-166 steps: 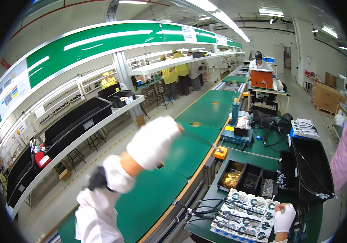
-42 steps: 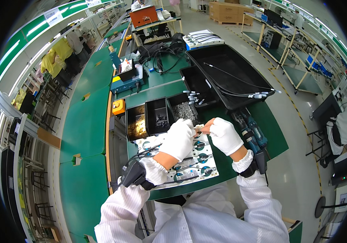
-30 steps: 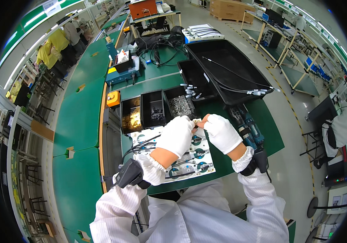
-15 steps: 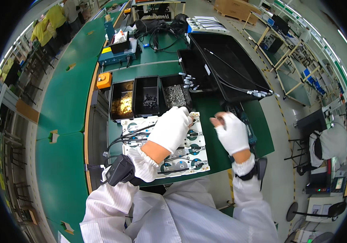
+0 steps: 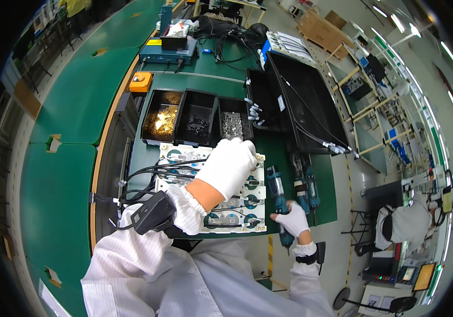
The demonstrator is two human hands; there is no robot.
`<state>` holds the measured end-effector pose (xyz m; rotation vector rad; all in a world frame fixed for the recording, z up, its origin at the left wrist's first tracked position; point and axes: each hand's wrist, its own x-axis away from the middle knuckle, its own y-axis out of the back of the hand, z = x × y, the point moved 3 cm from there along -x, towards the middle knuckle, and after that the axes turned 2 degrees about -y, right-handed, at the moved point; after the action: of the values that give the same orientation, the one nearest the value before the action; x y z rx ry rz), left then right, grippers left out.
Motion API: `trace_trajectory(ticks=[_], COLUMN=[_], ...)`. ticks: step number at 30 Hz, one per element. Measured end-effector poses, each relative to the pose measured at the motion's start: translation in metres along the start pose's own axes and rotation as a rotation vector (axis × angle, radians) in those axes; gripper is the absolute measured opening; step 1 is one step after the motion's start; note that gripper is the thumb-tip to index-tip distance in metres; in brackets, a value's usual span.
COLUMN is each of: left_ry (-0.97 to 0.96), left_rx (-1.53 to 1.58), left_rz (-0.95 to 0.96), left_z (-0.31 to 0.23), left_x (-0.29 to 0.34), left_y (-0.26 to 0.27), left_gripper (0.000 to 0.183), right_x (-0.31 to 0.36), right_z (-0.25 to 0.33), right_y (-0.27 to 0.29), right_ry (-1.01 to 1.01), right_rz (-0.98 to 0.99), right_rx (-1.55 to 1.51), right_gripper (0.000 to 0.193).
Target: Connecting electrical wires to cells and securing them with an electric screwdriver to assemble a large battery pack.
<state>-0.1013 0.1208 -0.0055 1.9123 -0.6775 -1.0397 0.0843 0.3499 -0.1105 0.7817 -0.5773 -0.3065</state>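
Observation:
My left hand (image 5: 228,168), in a white fingerless glove, is over the upper right part of a white assembly board (image 5: 185,153) fitted with round parts and black cables. Its fingers are closed, and whatever they hold is hidden beneath them. To the right of the board, my right hand (image 5: 294,220) is wrapped round a teal electric screwdriver (image 5: 275,185), which points away from me at a slight tilt. More teal electric screwdrivers (image 5: 312,193) lie just beyond it on the green table (image 5: 326,211).
Behind the board stand a bin of brass-coloured pieces (image 5: 162,119), a bin of dark pieces (image 5: 197,119) and a bin of silver screws (image 5: 232,124). A large black tray (image 5: 311,100) with cables is at the right. An orange button box (image 5: 141,82) sits at the left.
My right hand has come down and nearer to me from beside the board and closed round a screwdriver. The left hand stays over the board. The whole view has shifted.

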Motion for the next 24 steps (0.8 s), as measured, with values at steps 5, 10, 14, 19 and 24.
trace_trajectory(ticks=[5,10,14,19,24], left_ry=[0.014,0.030,0.054,0.148,0.016], left_rx=[-0.002,0.027,0.034,0.071,0.037], left_rz=[-0.003,-0.028,-0.018,-0.038,-0.001], left_z=[-0.001,0.002,0.004,0.002,-0.001], left_x=[0.001,-0.001,0.000,0.000,0.000], left_y=[-0.005,-0.005,-0.003,-0.002,0.005], left_gripper=[0.008,0.009,0.010,0.011,0.010], right_x=[0.024,0.025,0.017,-0.004,-0.011], right_z=[0.023,0.071,0.150,0.197,0.219], right_y=[0.007,0.034,0.079,0.081,0.070], right_ry=[-0.033,0.424,1.013,1.206,1.173], right_rz=[0.323,0.312,0.043,-0.155,-0.234], right_rx=[-0.766,-1.323,-1.385,-1.270,-1.054], right_gripper=[0.029,0.048,0.038,0.032,0.027])
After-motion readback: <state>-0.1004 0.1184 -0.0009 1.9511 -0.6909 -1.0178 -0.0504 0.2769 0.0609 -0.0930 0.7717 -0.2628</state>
